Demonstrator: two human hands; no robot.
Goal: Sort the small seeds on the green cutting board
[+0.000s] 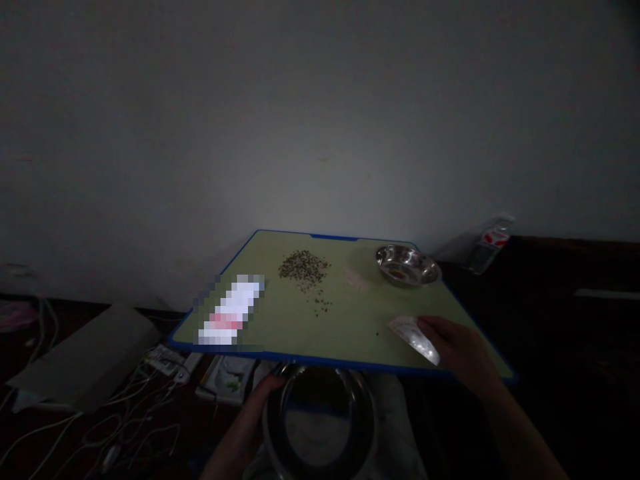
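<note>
My left hand [260, 407] is closed on the rim of a shiny metal bowl [369, 427], which sits in my lap below the table's front edge. My right hand [453, 347] pinches a thin, shiny, half-moon-shaped piece [414, 339] near the front right of the green tabletop [280, 333]. What kind of tool this is I cannot make out. Further back lies a loose pile of dark and pale grains [303, 269], with several dark ones scattered in front. To its right is a small patch of pale grains [354, 279].
A second metal bowl [407, 267] stands at the table's back right. A bright, blurred-out phone-like rectangle [230, 313] lies at the left. On the floor to the left are a cardboard piece [90, 353], tangled cables and a power strip [170, 361]. A wall rises behind.
</note>
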